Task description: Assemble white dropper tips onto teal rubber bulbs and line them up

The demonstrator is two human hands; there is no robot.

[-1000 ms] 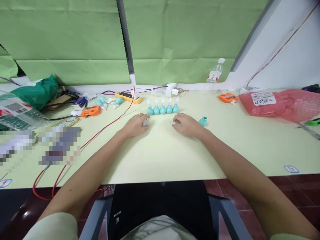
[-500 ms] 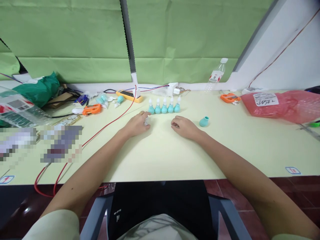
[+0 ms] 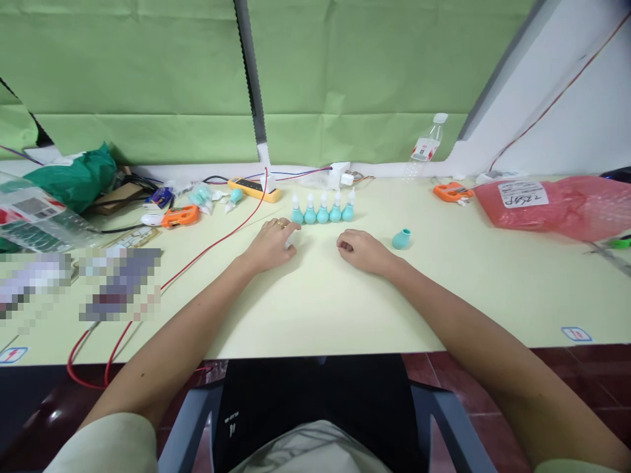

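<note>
Several teal squeeze bulbs with clear pointed nozzles stand upright in a row towards the back of the table. Just in front of the row's left end is my left hand, its thumb and fingers closed around a small translucent piece that is mostly hidden. The index finger reaches close to the leftmost bulb; whether it touches cannot be made out. My right hand rests on the table with its fingers curled in and nothing visible in them. A teal bulb without a nozzle lies tilted to its right.
Red cable crosses the left side. Behind it are a yellow multimeter, an orange-handled tool and a green bag. On the right are another orange tool, a red plastic bag and a clear bottle.
My left index finger has straightened slightly to the right. My right hand and the bulbs stay in place; the view has shifted very slightly.
</note>
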